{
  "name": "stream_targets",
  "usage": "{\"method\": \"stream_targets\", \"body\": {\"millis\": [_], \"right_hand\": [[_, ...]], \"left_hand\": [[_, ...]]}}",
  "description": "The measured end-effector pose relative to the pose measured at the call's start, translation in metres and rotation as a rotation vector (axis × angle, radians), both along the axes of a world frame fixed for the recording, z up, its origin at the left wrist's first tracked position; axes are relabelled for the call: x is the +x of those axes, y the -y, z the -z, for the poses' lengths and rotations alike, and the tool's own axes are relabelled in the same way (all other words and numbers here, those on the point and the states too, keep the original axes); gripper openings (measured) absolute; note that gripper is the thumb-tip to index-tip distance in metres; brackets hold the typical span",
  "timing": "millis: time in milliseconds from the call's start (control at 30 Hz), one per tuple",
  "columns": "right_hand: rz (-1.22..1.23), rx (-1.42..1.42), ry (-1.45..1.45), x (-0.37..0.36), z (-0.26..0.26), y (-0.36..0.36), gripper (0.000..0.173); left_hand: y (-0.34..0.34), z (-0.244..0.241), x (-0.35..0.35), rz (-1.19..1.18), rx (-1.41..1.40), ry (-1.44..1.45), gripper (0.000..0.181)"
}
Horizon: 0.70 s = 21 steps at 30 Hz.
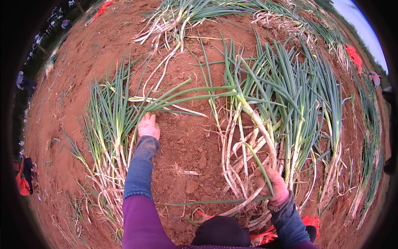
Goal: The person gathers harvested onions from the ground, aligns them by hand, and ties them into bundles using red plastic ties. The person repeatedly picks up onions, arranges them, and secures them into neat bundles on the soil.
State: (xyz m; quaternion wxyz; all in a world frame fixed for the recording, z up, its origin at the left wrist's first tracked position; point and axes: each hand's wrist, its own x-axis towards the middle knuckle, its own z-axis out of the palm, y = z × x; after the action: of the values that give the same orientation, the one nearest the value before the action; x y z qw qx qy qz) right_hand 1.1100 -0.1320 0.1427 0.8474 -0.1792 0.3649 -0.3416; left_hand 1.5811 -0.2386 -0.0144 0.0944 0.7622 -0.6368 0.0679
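My left hand [149, 126] is on long green onion leaves [174, 99] beside the left pile of green onions [115, 130]. Its palm side is hidden, so I cannot tell whether the fingers are closed around them. These leaves stretch right towards a thick onion stalk [259, 121]. At the lower right, my right hand [275, 185] is closed around the lower part of onion stalks at the near edge of the right pile of green onions [289, 93]. A bent green leaf [259, 162] hangs over its fingers. Soil and roots cling to the white stalk ends.
Reddish soil [183, 143] lies between the piles, with a loose rooted scrap [186, 172] on it. More onions [186, 15] lie ahead and along the right. Red plastic ties [311, 222] are near my right sleeve. Other people [25, 177] are at the far left.
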Motion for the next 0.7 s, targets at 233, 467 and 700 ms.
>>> {"method": "stream_targets", "body": {"millis": [233,467,700], "right_hand": [[0.125,0.05,-0.244,-0.012,0.055,-0.04,0.046],[0.288,0.024,-0.107,-0.056,0.018,-0.005,0.039],[0.231,0.104,0.004,-0.053,0.042,-0.019,0.028]], "left_hand": [[0.074,0.01,-0.059,0.259,0.099,0.314,0.032],[0.019,-0.023,-0.022,0.28,0.547,0.476,0.02],[-0.182,-0.022,0.148,0.135,0.929,0.585,0.028]]}}
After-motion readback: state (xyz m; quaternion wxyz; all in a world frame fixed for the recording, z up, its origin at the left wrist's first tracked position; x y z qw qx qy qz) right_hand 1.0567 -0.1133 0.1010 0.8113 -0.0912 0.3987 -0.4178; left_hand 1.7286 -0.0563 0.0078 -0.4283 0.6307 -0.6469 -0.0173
